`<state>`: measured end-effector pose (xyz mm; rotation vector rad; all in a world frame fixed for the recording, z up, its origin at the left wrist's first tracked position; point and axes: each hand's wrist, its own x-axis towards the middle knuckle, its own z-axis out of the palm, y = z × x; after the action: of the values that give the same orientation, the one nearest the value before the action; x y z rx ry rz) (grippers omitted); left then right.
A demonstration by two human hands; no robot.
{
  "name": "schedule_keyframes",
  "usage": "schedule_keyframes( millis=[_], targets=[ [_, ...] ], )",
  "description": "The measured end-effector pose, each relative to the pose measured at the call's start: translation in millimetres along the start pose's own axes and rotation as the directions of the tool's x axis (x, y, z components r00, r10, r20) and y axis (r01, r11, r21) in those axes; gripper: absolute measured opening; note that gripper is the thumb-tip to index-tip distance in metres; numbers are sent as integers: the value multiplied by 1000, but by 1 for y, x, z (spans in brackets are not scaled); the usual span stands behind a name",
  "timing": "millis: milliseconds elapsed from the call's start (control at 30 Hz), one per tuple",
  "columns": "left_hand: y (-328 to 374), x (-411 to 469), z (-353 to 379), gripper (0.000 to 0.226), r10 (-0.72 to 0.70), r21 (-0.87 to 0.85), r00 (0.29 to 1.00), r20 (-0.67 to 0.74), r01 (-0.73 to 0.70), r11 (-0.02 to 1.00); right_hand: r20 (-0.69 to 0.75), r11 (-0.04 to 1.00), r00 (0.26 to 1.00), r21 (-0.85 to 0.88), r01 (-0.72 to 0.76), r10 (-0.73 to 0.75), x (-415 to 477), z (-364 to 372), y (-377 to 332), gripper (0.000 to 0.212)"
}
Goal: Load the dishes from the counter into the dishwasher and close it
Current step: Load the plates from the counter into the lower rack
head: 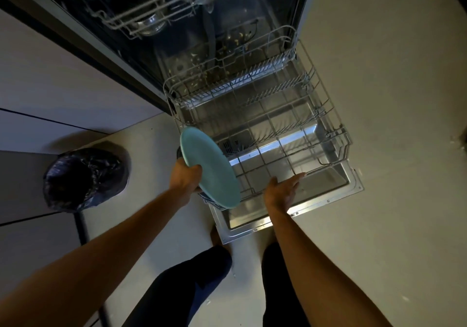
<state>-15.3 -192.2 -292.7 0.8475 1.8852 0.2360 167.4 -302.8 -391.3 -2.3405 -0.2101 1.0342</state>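
Note:
The dishwasher stands open with its door (326, 202) folded down flat. Its lower rack (333, 134), bare wire, is pulled out over the door. My left hand (185, 177) grips a turquoise plate (209, 167) by its near rim, tilted on edge above the rack's left front corner. My right hand (281, 190) reaches with straight fingers to the rack's front rail, fingertips touching the wire. The upper rack (141, 15) sits partly out higher up, holding a glass bowl (151, 24) and dark dishes.
A bin lined with a black bag (83, 177) stands on the floor to the left of the door. Pale cabinet fronts (50, 79) run along the left. My legs stand just short of the door's front edge. Open floor (394, 99) lies to the right.

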Motion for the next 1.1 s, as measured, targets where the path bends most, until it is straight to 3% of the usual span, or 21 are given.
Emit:
schedule_keyframes(
  millis=[200,433,667,933,1100],
  targets=[
    [22,14,28,45,-72,81,997,-37,75,994,-18,1000,1000,-5,6,-6,2,2,-1,87],
    [30,25,50,48,16,179,995,-98,2,984,-53,999,998,9,45,-45,3,11,8,86],
    [6,9,59,50,53,126,996,-67,-44,991,-52,998,998,42,39,-37,3,11,8,86],
    [-8,-10,87,52,80,199,995,-65,-65,978,-36,996,996,-14,83,-84,4,3,13,90],
    [-21,-7,81,56,47,80,998,-37,-44,996,8,997,997,-6,76,-76,-1,-9,8,89]
  ],
)
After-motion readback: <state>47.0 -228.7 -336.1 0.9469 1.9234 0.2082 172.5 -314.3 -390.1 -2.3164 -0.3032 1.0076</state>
